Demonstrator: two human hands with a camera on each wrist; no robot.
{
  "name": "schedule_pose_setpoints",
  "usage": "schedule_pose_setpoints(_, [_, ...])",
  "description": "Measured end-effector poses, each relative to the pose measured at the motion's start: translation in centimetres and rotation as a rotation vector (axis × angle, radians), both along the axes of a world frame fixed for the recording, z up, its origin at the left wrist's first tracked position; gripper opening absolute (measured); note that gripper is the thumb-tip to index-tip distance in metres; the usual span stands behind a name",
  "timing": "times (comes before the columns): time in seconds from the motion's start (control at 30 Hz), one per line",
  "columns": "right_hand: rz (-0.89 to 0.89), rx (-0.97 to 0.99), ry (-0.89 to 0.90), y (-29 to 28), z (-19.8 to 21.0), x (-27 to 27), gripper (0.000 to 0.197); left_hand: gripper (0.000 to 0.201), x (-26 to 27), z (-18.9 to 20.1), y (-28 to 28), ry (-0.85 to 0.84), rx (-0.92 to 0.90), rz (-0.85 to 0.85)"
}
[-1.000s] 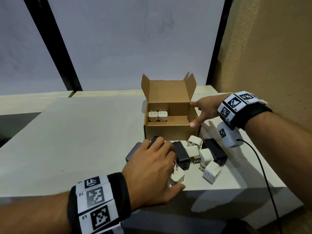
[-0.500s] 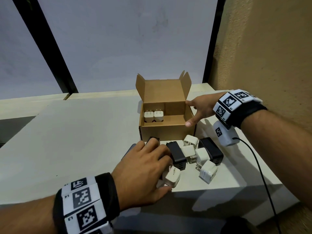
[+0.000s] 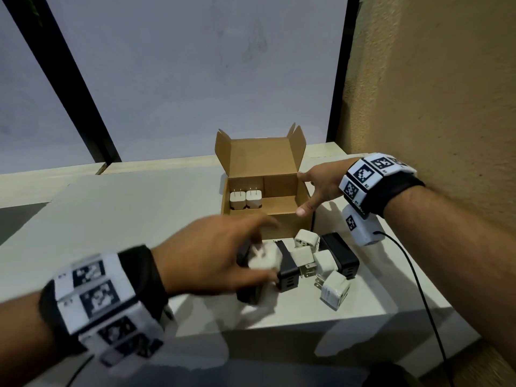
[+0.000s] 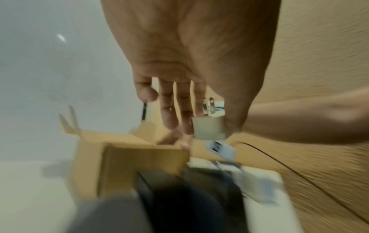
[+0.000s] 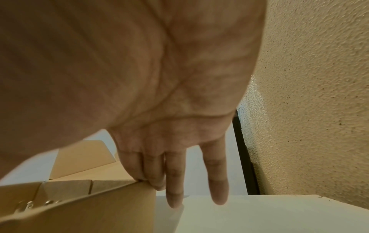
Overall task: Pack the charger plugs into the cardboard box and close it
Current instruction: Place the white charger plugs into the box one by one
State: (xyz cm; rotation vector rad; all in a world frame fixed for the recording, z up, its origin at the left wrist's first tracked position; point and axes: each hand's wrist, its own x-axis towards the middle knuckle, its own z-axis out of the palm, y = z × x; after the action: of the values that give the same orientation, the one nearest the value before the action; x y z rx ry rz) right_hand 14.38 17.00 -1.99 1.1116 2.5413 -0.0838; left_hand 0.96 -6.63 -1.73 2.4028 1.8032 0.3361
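The open cardboard box (image 3: 279, 229) stands mid-table with its lid flaps up. Two white charger plugs (image 3: 245, 201) sit prongs up in its back left corner. My left hand (image 3: 272, 251) pinches a white charger plug (image 3: 262, 261) between thumb and fingers, lifted just in front of the box. The left wrist view shows the same plug (image 4: 208, 130) held prongs up above the box (image 4: 139, 157). My right hand (image 3: 303, 192) holds the box's right wall, thumb at the front corner, fingers at the rear corner (image 5: 151, 181).
A pile of several white and black charger plugs (image 3: 324, 261) lies in front of the box, close to the table's front edge (image 3: 307, 322). A textured wall (image 3: 432, 93) stands close on the right. A black cable (image 3: 418, 289) trails off my right wrist.
My left hand has picked a white plug out of the pile near the front edge and raised it toward the box. The right hand has stayed on the box's right wall.
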Motion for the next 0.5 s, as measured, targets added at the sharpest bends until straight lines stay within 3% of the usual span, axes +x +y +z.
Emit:
schedule_pose_setpoints(0.1, [-0.011,-0.009,0.012,0.1,-0.1,0.1,0.114,0.049,-2.6,1.9,3.2,-0.153,-0.01,0.049])
schedule_pose_setpoints(0.23, [-0.001,-0.022,0.03,0.1,-0.1,0.2,0.114,0.045,-5.6,3.5,7.3,-0.383,-0.183,0.073])
schedule_pose_setpoints(0.37, [0.037,-0.028,0.042,0.4,-0.2,0.2,0.113,0.055,-6.6,3.2,10.0,-0.202,-0.191,0.142])
schedule_pose_setpoints(0.5, [0.037,-0.024,0.045,0.6,-0.2,0.4,0.112,0.049,-6.5,1.8,13.1,-0.064,-0.14,0.189])
